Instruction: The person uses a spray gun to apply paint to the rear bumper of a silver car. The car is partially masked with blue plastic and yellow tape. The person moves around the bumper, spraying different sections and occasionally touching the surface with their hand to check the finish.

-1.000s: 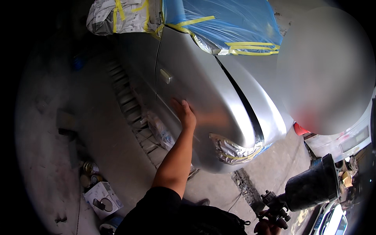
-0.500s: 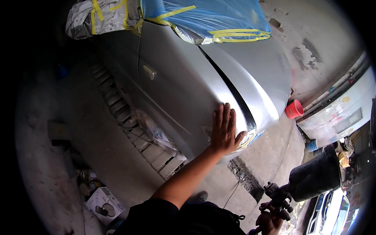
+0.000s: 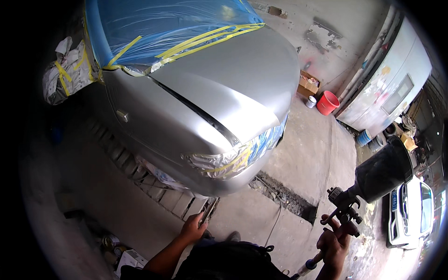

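My left hand (image 3: 193, 228) hangs low in front of the silver car body (image 3: 224, 102), off the paint, its fingers loosely bent and apparently empty. At lower right my right hand (image 3: 333, 245) grips a spray gun (image 3: 345, 210) with a large black cup (image 3: 382, 170) above it. The windscreen is covered with blue plastic sheeting (image 3: 158, 23) and yellow tape (image 3: 200, 42). A paper-wrapped mirror (image 3: 70, 70) sticks out at the left. The headlamp (image 3: 221, 163) is masked with crinkled film and tape.
A paved trench strip (image 3: 144, 182) runs beside the car, with a broken channel (image 3: 294, 205) and a hose (image 3: 275, 224) on the concrete floor. Along the right are a red bucket (image 3: 328, 102), a cardboard box (image 3: 309, 85), cans (image 3: 364, 137), a leaning panel (image 3: 392, 79) and a white car (image 3: 408, 214).
My left hand has come off the silver panel and dropped toward my body. My right hand and spray gun have risen slightly. The view has shifted, showing more of the bonnet and wall.
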